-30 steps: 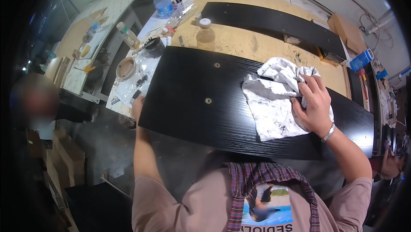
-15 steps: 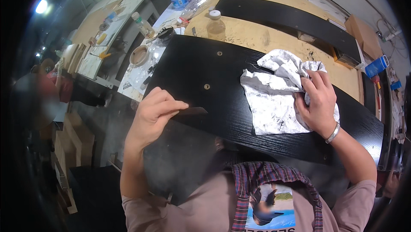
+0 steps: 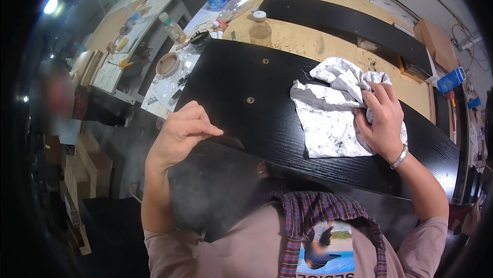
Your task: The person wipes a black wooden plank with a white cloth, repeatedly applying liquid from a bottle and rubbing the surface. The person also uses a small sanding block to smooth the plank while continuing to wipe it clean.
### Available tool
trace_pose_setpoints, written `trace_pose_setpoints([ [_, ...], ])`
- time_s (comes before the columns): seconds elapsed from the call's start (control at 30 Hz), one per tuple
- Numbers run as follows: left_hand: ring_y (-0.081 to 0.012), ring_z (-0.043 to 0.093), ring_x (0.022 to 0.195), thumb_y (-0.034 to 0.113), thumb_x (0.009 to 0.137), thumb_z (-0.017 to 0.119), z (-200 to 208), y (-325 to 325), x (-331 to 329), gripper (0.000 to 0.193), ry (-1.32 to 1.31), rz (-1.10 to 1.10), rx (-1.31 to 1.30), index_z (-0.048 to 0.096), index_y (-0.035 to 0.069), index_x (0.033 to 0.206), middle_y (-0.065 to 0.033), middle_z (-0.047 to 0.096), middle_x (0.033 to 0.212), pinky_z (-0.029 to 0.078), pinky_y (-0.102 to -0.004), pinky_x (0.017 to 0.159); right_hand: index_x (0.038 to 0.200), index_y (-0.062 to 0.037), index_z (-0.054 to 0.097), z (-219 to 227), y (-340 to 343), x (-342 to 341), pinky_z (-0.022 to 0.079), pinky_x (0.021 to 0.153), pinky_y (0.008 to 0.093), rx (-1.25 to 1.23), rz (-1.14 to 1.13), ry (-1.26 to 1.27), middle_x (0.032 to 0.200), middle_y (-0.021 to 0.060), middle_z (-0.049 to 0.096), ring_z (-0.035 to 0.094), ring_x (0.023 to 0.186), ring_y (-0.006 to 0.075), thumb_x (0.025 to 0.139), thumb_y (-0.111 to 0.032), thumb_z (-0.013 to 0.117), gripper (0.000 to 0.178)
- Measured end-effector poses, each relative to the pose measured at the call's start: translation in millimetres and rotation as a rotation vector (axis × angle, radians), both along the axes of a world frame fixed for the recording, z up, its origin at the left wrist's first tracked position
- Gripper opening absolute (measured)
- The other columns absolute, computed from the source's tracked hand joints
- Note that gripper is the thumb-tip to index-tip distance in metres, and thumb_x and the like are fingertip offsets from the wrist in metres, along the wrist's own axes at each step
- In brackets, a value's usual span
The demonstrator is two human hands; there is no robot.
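- Left hand (image 3: 182,137) has swung from the left end of the black board (image 3: 215,85) to its near edge, fingers pinched together on a thin brown piece (image 3: 232,141).
- Right hand (image 3: 382,116) stays put, fingers curled into the white cloth (image 3: 334,124) lying on the board.
- So both hands seem engaged there now.

Under the right hand (image 3: 382,119), a cloth (image 3: 328,129) on the board (image 3: 221,85). In the left hand (image 3: 182,133), a sheet (image 3: 232,141) at the board's near edge. Beyond the left hand, a dish (image 3: 167,65); farther and rightward, a bottle (image 3: 261,32) on the tabletop (image 3: 295,34). Beyond the right hand, a second board (image 3: 328,17).
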State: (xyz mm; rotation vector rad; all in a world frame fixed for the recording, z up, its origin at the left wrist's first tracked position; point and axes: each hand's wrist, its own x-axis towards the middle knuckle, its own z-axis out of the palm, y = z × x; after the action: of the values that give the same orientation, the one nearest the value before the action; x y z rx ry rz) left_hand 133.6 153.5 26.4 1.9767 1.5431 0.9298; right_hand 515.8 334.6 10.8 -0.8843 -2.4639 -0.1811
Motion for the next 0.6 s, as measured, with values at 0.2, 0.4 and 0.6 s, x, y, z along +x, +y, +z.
trace_pose_setpoints([
  [0.2,-0.0204,0.057,0.08,-0.01,0.077,0.071,-6,22,16,0.023,0.038,0.078,0.123,0.078,0.002,0.095,-0.0058,0.061,0.08,0.045,-0.0311,0.067,0.1,-0.0003,0.067,3,-1,-2,0.051,0.088,0.0453,-0.004,0.0,0.001,0.114,0.0172,0.066,0.06,0.106,0.036,0.071,-0.012,0.074,0.032],
  [0.4,-0.0204,0.057,0.079,-0.01,0.078,0.071,-6,31,27,0.025,0.023,-0.027,0.12,0.079,0.003,0.097,-0.0062,0.06,0.078,0.043,-0.0305,0.065,0.1,-0.0008,0.068,3,-1,0,0.051,0.088,0.0447,0.003,-0.006,0.011,0.114,0.0165,0.066,0.06,0.105,0.0356,0.071,-0.012,0.074,0.031],
  [0.6,-0.0225,0.055,0.077,-0.011,0.074,0.07,-2,38,50,0.026,0.048,-0.129,0.108,0.078,0.003,0.095,-0.0062,0.06,0.08,0.044,-0.0327,0.065,0.1,-0.0018,0.068,0,0,0,0.051,0.087,0.0443,0.006,0.001,0.024,0.113,0.0156,0.066,0.059,0.105,0.0351,0.071,-0.012,0.075,0.032],
])
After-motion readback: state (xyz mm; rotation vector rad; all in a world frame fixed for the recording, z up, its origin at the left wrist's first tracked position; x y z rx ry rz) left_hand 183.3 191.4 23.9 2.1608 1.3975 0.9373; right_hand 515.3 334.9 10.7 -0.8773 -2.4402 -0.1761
